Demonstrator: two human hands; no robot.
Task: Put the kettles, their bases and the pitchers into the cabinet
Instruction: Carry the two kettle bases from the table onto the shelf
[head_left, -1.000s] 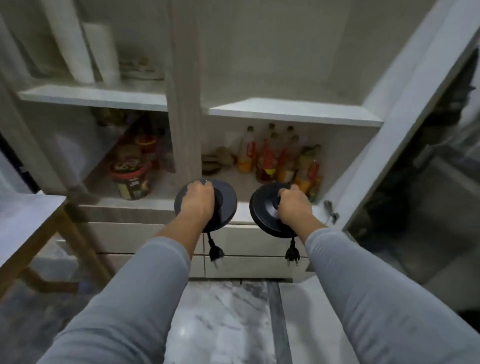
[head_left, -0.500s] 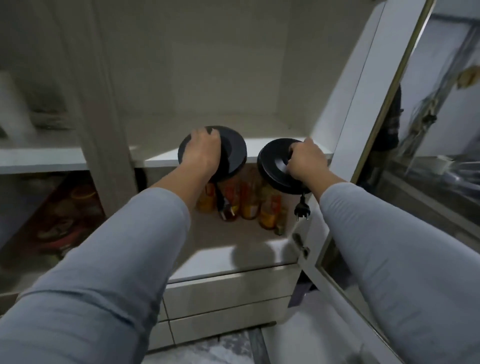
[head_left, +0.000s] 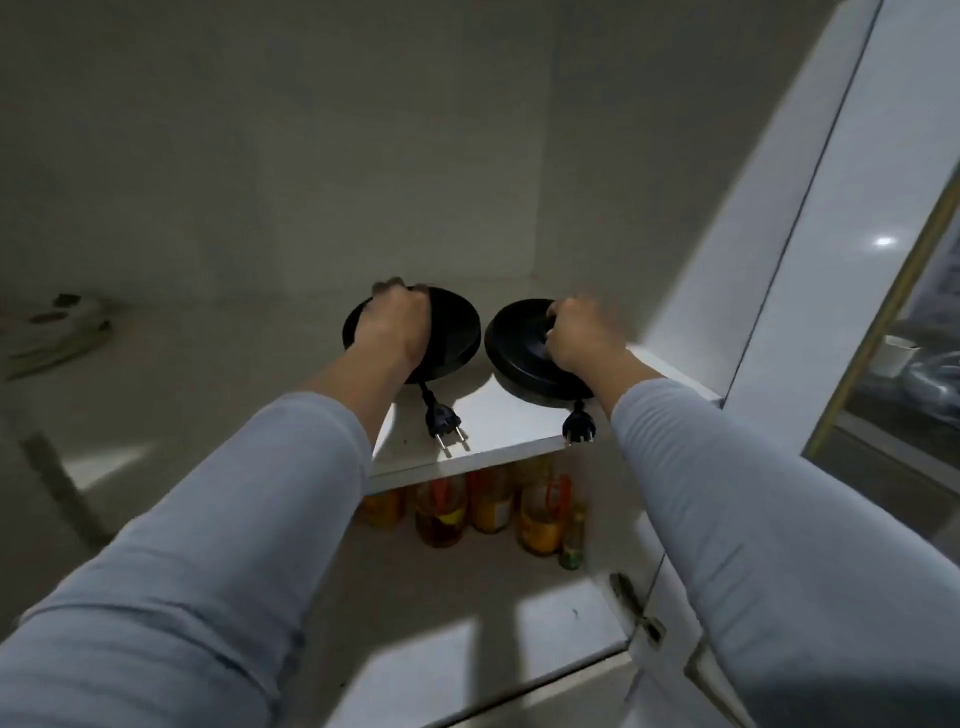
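Half a second earlier both black kettle bases were held in the air before the shelf edge; now the left base (head_left: 447, 332) and right base (head_left: 519, 348) lay on the white upper shelf (head_left: 498, 431), plugs (head_left: 444, 420) trailing toward its front. The left hand (head_left: 392, 325) and right hand (head_left: 576, 332), arms outstretched, were closed on their bases. Labels on the bottles (head_left: 488, 504) below were too blurred to read.

Head view, close — facing forward into cabinet shelf (head_left: 498, 426)

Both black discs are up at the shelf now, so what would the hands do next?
Probably let go. The left base and right base seem to rest on the shelf, each gripped by the left hand and right hand.
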